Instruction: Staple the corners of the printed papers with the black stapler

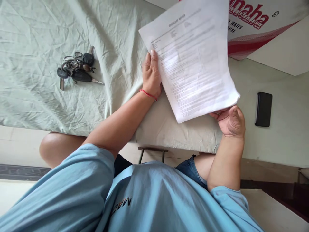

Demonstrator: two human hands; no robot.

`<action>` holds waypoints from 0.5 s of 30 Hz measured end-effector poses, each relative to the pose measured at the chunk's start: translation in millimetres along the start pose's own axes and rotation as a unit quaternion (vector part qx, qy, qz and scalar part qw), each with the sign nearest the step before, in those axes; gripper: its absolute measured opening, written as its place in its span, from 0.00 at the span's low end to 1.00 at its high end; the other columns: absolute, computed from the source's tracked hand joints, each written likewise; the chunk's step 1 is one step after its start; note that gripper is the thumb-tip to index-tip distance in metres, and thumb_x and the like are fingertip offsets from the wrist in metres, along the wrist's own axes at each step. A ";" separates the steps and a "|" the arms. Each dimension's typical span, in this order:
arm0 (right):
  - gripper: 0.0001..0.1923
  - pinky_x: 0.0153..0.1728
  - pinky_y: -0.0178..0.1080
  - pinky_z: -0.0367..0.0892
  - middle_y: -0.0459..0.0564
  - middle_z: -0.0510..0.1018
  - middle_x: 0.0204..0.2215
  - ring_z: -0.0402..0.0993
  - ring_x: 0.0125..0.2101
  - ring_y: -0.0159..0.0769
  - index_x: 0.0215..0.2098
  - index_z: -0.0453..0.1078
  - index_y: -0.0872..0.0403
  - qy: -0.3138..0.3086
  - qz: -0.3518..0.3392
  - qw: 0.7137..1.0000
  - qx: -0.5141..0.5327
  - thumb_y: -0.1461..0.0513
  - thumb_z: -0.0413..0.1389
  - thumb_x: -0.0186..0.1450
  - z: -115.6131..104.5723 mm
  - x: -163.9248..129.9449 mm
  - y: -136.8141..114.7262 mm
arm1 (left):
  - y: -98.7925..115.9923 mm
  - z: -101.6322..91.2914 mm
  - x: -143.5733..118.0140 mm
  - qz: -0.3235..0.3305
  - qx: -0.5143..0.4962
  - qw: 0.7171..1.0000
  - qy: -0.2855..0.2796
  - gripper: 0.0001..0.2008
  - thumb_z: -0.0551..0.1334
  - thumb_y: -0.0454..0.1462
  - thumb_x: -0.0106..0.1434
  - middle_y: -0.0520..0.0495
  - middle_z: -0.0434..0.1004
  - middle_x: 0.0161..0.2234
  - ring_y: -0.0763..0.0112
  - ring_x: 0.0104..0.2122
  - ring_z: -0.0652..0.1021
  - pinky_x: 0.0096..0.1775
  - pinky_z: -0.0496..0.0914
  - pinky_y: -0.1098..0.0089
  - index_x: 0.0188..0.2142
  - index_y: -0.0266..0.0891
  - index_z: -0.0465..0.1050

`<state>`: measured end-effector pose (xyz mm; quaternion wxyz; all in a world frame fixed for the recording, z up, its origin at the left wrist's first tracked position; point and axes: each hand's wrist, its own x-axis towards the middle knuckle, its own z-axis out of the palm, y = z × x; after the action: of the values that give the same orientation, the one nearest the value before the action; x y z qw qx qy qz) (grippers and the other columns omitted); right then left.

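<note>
A small stack of printed paper sheets [193, 67] is tilted in front of me, its text too small to read apart from a heading. Along the left edge of the stack, my left hand [152, 75] is closed, with fingers partly hidden by the paper and a red string bracelet at the wrist. At the lower right corner my right hand [231, 122] supports the sheets, palm up. Its thumb stands near the corner and some fingers go out of sight beneath the pages.
A bunch of keys [78, 67] lies on the wrinkled pale green cloth [116, 35] at the left. On the right are a flat black rectangular object [263, 109] and, farther back, a white and red carton [260, 29]. My legs are under the table edge.
</note>
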<state>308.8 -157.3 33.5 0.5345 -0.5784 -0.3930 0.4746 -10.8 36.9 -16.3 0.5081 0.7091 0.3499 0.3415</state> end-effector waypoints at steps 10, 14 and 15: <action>0.35 0.79 0.75 0.78 0.51 0.92 0.59 0.86 0.72 0.62 0.60 0.88 0.40 0.127 -0.142 0.981 -0.038 0.36 0.81 0.60 27.0 10.4 10.9 | 1.8 9.8 -1.1 0.030 -0.148 0.975 0.162 0.39 0.50 0.74 0.83 0.42 0.89 0.64 0.47 0.77 0.82 0.62 0.87 0.50 0.72 0.52 0.74; 0.34 0.62 0.80 0.88 0.51 0.90 0.63 0.84 0.74 0.71 0.61 0.89 0.33 0.115 -0.222 0.967 -0.050 0.34 0.78 0.60 -4.0 6.8 -20.8 | 24.4 -14.9 -13.7 0.060 -0.216 0.969 0.101 0.34 0.79 0.64 0.68 0.48 0.90 0.56 0.54 0.61 0.90 0.61 0.87 0.52 0.63 0.53 0.78; 0.36 0.60 0.80 0.89 0.51 0.89 0.63 0.84 0.73 0.72 0.62 0.88 0.32 0.106 -0.229 0.966 -0.052 0.33 0.78 0.59 -10.6 4.9 -25.8 | 25.2 -21.4 -15.8 0.071 -0.238 0.964 0.097 0.34 0.85 0.59 0.61 0.50 0.91 0.53 0.57 0.57 0.90 0.61 0.86 0.54 0.59 0.52 0.80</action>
<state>321.6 -152.1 58.2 0.6364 -0.5476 -0.4801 0.2543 -33.3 27.9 11.3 0.6001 0.5541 0.2549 0.5176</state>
